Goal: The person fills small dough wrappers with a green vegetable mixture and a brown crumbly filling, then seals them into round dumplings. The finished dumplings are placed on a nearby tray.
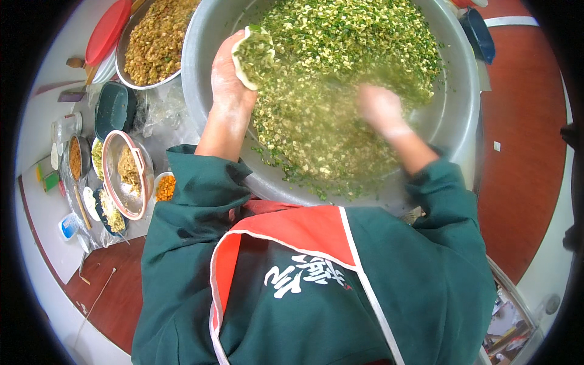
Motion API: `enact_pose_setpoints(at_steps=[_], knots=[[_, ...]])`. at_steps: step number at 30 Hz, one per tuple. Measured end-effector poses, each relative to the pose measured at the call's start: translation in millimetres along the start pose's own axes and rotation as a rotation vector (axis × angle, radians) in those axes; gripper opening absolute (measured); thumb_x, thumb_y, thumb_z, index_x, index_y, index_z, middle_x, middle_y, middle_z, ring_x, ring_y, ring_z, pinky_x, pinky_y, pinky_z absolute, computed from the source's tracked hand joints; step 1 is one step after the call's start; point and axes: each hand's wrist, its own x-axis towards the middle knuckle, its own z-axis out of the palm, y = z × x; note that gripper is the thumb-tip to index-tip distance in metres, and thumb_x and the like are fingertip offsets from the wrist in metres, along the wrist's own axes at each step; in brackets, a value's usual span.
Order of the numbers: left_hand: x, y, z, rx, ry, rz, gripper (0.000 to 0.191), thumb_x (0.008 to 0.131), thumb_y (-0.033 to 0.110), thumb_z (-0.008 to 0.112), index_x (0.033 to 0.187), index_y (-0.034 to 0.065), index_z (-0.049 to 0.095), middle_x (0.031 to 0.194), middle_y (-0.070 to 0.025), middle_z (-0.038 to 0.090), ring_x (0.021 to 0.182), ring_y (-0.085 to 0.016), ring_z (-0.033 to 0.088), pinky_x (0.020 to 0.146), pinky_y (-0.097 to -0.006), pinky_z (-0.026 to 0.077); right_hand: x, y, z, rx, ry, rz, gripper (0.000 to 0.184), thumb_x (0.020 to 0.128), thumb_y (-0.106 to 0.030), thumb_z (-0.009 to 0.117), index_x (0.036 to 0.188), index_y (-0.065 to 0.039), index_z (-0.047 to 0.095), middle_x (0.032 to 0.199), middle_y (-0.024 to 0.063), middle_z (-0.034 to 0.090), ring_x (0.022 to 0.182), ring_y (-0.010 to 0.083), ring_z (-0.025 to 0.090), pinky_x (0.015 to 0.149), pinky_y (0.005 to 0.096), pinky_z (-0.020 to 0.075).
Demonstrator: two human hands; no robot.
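A big round metal basin (456,105) lies before me, holding a heap of chopped green and pale filling (346,27). Over its left side my left hand (232,68) cups a white dough wrapper (243,75) with green filling on it. My right hand (383,109), blurred by motion, is over the right part of the heap. A blurred patch of green filling shows beside its fingers. Whether something is in that hand, such as a tool or a clump of filling, I cannot tell.
Left of the basin stand a metal bowl of brown filling (155,45), a red lid (107,32), an empty dark plastic tub (112,107), a pink-rimmed strainer or bowl (141,171) and a small bowl of diced orange food (165,187). A dark blue container (477,36) is at the upper right.
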Motion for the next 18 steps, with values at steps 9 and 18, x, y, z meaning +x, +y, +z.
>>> enact_pose_setpoints(at_steps=[9, 18], knots=[[-14.1, -14.8, -11.4, -0.189, 0.158, -0.142, 0.028, 0.096, 0.031, 0.046, 0.102, 0.0083, 0.062, 0.1, -0.0093, 0.066, 0.094, -0.027, 0.063, 0.086, -0.0445, 0.052, -15.7, -13.6, 13.9, 0.619, -0.345, -0.049, 0.031, 0.09, -0.029, 0.049, 0.085, -0.003, 0.067, 0.084, 0.0195, 0.066, 0.083, 0.0354, 0.065, 0.077, 0.0448, 0.0492], [-31.8, -57.5, 30.5, -0.47, 0.12, -0.329, 0.027, 0.099, 0.03, 0.039, 0.102, 0.0104, 0.058, 0.1, -0.008, 0.06, 0.095, -0.025, 0.056, 0.086, -0.0435, 0.048, -57.9, -84.6, -31.4, 0.195, 0.524, -0.225, 0.041, 0.084, -0.002, 0.053, 0.124, -0.01, 0.058, 0.089, 0.0118, 0.065, 0.075, 0.0282, 0.065, 0.061, 0.0351, 0.053]])
